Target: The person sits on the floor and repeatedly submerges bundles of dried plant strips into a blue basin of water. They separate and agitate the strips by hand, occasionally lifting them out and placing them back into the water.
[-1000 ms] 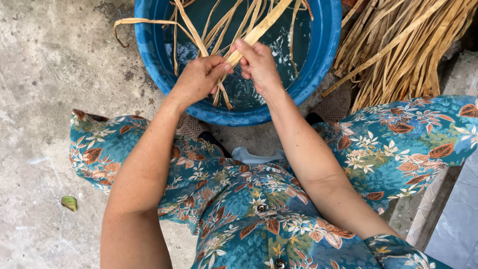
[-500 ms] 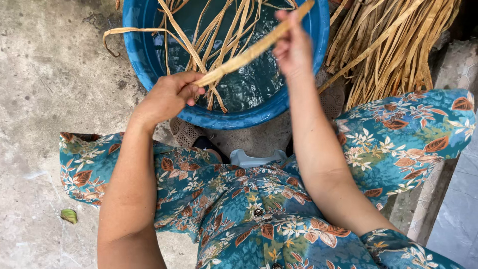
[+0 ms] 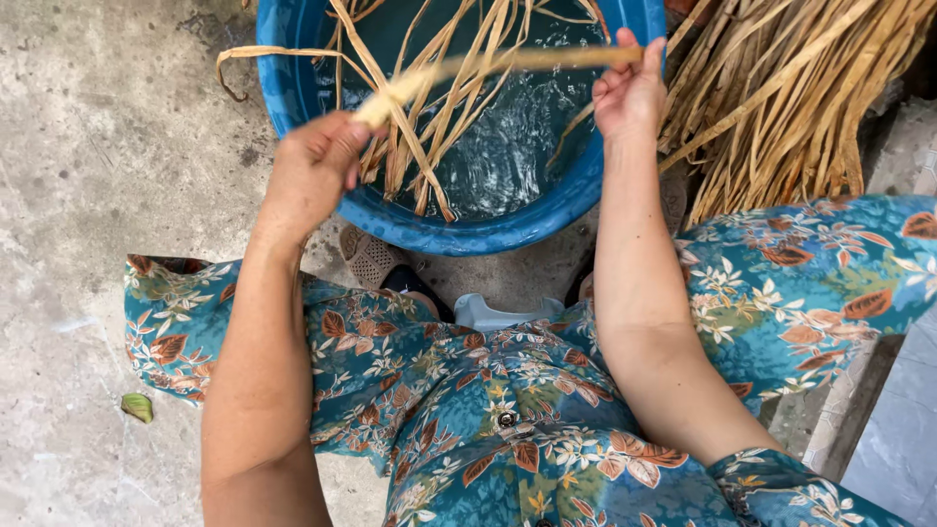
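A blue plastic basin (image 3: 488,232) of water stands on the ground in front of my knees, with several long dry straw-coloured leaf strips (image 3: 444,146) soaking in it. My left hand (image 3: 312,174) grips one end of a pale strip (image 3: 488,66) over the basin's near left rim. My right hand (image 3: 630,90) holds the other end above the basin's right side. The strip is stretched almost level between both hands, blurred by motion. Some soaking strips hang over the left rim.
A big bundle of dry leaf strips (image 3: 791,98) lies to the right of the basin. Bare concrete ground (image 3: 107,176) spreads to the left, with a small green leaf (image 3: 138,406) near my left knee. A sandalled foot (image 3: 376,259) sits under the basin's edge.
My hands started close together over the basin and have drawn apart, the right sliding to the right along the strip, which now lies nearly level between them.
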